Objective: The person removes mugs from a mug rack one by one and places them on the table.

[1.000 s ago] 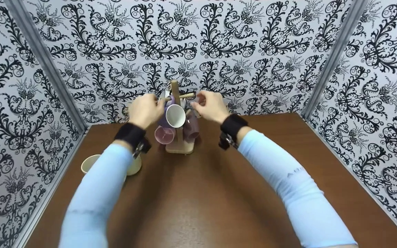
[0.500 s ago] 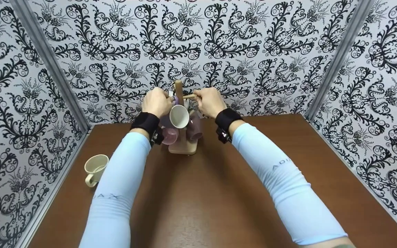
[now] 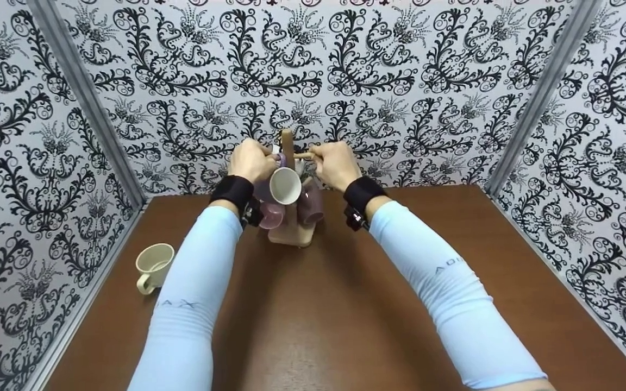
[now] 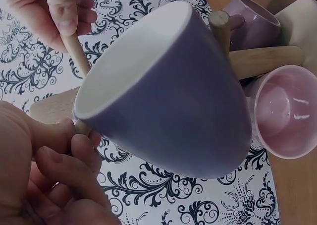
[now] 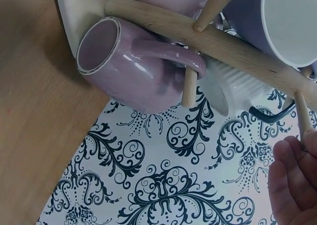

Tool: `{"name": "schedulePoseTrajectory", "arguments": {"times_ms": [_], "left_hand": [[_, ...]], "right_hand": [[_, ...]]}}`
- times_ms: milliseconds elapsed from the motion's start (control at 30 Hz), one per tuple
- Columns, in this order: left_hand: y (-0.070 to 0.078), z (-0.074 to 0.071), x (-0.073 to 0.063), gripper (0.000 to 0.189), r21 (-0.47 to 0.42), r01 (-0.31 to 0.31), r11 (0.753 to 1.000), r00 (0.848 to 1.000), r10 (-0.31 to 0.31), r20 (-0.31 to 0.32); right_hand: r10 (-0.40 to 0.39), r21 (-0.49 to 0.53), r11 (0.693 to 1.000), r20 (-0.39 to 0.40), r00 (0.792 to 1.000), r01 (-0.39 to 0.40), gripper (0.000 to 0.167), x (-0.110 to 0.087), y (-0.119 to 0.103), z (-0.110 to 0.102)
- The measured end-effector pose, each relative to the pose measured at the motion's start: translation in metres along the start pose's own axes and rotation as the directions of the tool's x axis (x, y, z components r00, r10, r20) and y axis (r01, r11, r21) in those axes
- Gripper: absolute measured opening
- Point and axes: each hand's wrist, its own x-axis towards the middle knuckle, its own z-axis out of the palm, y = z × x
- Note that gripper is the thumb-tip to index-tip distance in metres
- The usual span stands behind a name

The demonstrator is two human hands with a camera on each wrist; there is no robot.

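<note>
Both hands are at the top of a wooden mug tree (image 3: 288, 142). My left hand (image 3: 250, 162) pinches the tip of an upper peg (image 4: 82, 128), right by the rim of a purple mug (image 4: 173, 101) with a white inside. That mug hangs tilted, its mouth toward me in the head view. My right hand (image 3: 337, 164) pinches the opposite upper peg (image 5: 302, 111) between thumb and fingers; no mug hangs on that peg. Lower down hang a pink mug (image 4: 287, 111) and a mauve mug (image 5: 129, 66), the latter by its handle over a peg.
A white ribbed mug (image 5: 235, 86) with a dark handle hangs behind the post. A cream mug (image 3: 154, 266) stands on the brown table (image 3: 313, 326) at the left. Patterned walls (image 3: 378, 81) close in the back and sides.
My left hand has come in to the peg beside the purple mug. My right hand has closed its fingers on the opposite peg. The view has shifted slightly.
</note>
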Motion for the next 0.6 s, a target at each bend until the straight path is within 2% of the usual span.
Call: {"name": "schedulePoseTrajectory", "arguments": {"times_ms": [233,433,600], "left_hand": [[0.000,0.001,0.004,0.025,-0.021,0.013,1.000,1.000,-0.013,-0.003],[0.001,0.000,0.006,0.025,-0.035,0.011,0.999,1.000,-0.011,-0.026],[0.001,0.002,0.006,0.029,-0.017,0.042,0.999,0.999,-0.042,-0.019]], "right_hand": [[-0.017,0.005,1.000,-0.004,1.000,0.017,0.021,-0.005,-0.001,-0.002],[-0.042,-0.031,0.999,-0.034,0.999,0.041,0.020,-0.008,-0.002,-0.002],[-0.054,-0.025,0.998,-0.040,0.998,0.053,0.023,-0.014,-0.003,0.000]]}}
